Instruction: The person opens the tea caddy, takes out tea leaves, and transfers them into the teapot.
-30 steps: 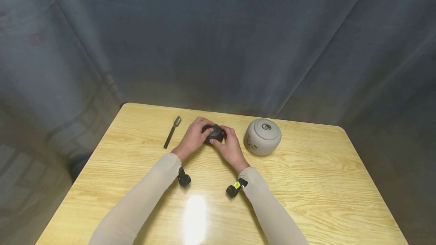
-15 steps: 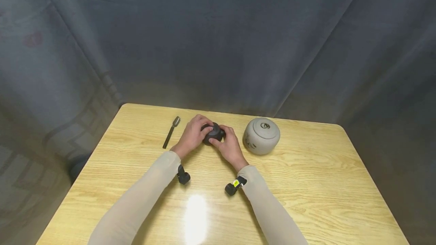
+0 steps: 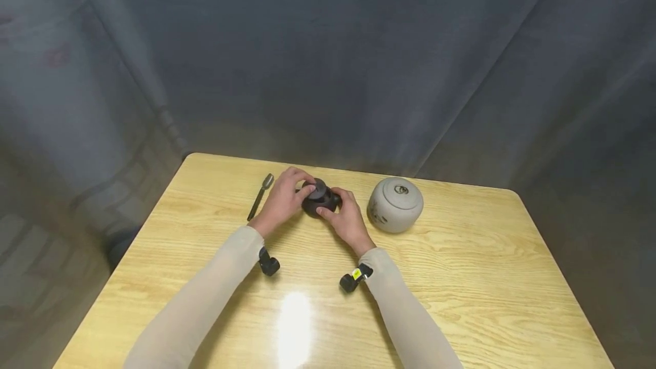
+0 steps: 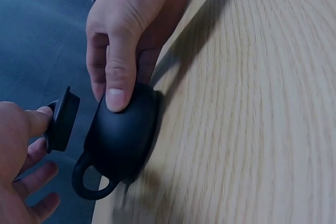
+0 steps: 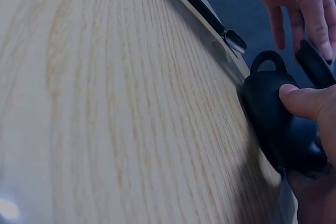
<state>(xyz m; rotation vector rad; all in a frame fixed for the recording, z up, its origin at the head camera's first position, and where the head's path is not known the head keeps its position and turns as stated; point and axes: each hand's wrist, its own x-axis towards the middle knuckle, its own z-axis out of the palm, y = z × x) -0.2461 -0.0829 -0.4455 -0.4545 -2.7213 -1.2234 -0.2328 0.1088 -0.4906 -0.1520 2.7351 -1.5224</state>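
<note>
A small dark teapot [image 3: 310,207] stands on the table, its loop handle [image 4: 84,182] showing in the left wrist view. My right hand [image 3: 349,222] grips the pot's body from the right, thumb [image 5: 302,100] pressed on its side. Over the pot, my left hand [image 3: 283,197] pinches the teapot lid [image 4: 65,121] between thumb and fingers. A gap separates lid and pot in the left wrist view. The other fingers of the left hand are spread loosely. The pot's opening is hidden.
Left of the hands lies a tea scoop [image 3: 261,195] with a dark handle and metal bowl. A grey lidded jar [image 3: 394,209] stands to the right. Behind the wooden table [image 3: 476,278] hangs a dark curtain [image 3: 318,73].
The left hand has raised the lid off the teapot and moved slightly up and left, nearer the scoop. The right hand keeps its hold on the pot.
</note>
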